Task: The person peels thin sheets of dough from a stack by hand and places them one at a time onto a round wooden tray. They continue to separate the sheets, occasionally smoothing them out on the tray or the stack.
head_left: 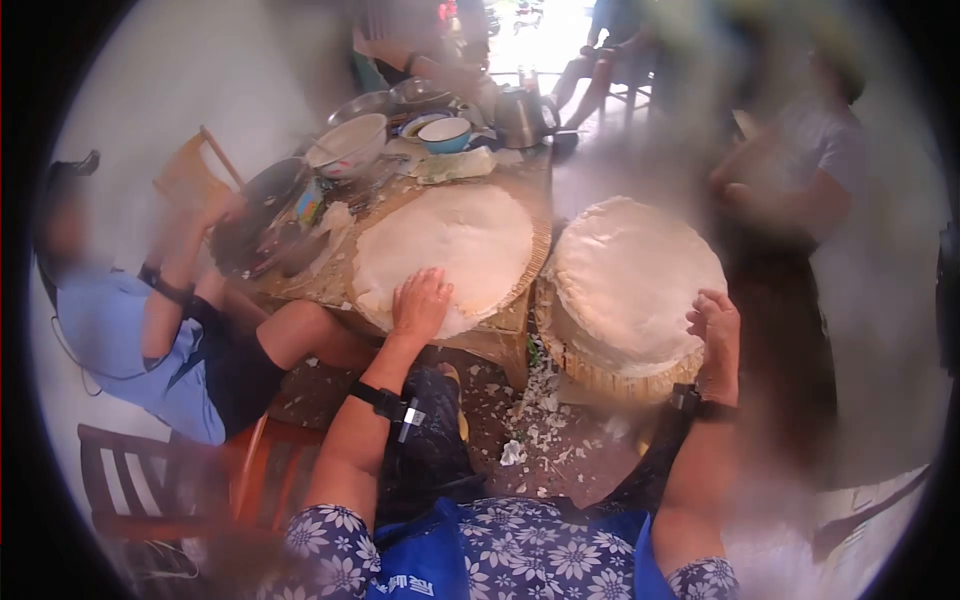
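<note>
My left hand (422,302) lies flat, fingers stretched out, on the near edge of a round white sheet (450,240), which rests on a round woven tray (538,240) on the table. To the right, a thick stack of round white sheets (635,265) sits on another woven base (625,382). Beside that stack's right edge is my right hand (716,328), its fingers curled together; whatever is between the fingertips, if anything, is too small to make out.
Bowls, including a blue one (445,134) and a large white one (347,146), crowd the table's far end near a metal kettle (522,117). A person in blue (135,325) sits at left; another stands at right (790,170). White scraps (535,440) litter the floor.
</note>
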Tool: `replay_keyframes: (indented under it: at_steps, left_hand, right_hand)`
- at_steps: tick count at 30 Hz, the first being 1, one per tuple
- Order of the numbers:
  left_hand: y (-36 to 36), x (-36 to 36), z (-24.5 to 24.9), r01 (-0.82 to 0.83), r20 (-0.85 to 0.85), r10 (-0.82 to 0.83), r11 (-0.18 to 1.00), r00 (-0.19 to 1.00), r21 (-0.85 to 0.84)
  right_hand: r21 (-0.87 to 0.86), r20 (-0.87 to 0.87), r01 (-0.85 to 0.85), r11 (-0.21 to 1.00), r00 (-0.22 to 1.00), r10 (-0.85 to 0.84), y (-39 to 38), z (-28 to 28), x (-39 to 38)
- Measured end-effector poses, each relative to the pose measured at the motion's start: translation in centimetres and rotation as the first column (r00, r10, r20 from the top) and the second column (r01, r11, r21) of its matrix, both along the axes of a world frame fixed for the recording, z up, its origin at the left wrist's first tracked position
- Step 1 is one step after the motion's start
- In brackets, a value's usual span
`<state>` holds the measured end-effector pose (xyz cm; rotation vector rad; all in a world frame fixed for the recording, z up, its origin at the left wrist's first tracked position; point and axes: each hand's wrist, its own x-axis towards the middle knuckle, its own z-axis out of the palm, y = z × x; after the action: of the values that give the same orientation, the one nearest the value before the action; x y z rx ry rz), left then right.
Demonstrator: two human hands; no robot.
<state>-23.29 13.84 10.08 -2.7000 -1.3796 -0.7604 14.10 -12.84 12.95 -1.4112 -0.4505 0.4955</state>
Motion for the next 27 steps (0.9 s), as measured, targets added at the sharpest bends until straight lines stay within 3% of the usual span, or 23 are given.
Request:
replay_keyframes:
  at_steps: [6,9,12,14,16,18,19,22,27]
  left_hand:
    - [-0.6,0.3,1.5,0.026,0.016,-0.024,0.993,1.000,-0.114]
    - [-0.3,1.3,0.6,0.063,0.181,-0.065,0.998,0.981,0.017]
    - [-4.0,4.6,2.8,0.290,0.401,-0.225,0.951,0.888,-0.107]
    - [-6.9,7.0,3.5,0.482,0.540,-0.216,0.771,0.813,-0.417]
    - [-8.9,9.3,2.0,0.612,0.642,-0.188,0.578,0.743,-0.539]
    - [-9.5,11.4,-1.2,0.683,0.723,-0.030,0.357,0.690,-0.637]
    - [-9.8,12.2,-1.4,0.691,0.725,0.090,0.243,0.683,-0.681]
    - [-9.3,13.7,-2.8,0.634,0.670,0.264,0.217,0.694,-0.742]
    - [-7.9,14.6,-4.3,0.681,0.668,0.316,0.086,0.673,-0.727]
  right_hand:
    - [-0.107,0.118,0.066,0.992,0.992,-0.053,-0.9,-1.2,2.2]
    - [-0.140,0.155,0.114,0.983,0.984,-0.092,-1.2,-1.4,2.9]
    - [-0.189,0.196,0.173,0.967,0.971,-0.135,-1.2,-1.9,3.3]
    - [-0.234,0.257,0.216,0.948,0.954,-0.154,-1.1,-2.2,3.7]
    - [-0.288,0.406,0.304,0.908,0.898,-0.172,-1.3,-3.4,5.0]
    - [-0.316,0.616,0.411,0.855,0.775,-0.145,-1.3,-4.5,5.9]
    - [-0.341,0.585,0.403,0.849,0.798,-0.144,-1.1,-5.3,6.4]
    - [-0.399,0.527,0.399,0.826,0.837,-0.150,-1.3,-6.0,7.2]
    - [-0.473,0.538,0.422,0.773,0.833,-0.126,-1.6,-6.5,7.5]
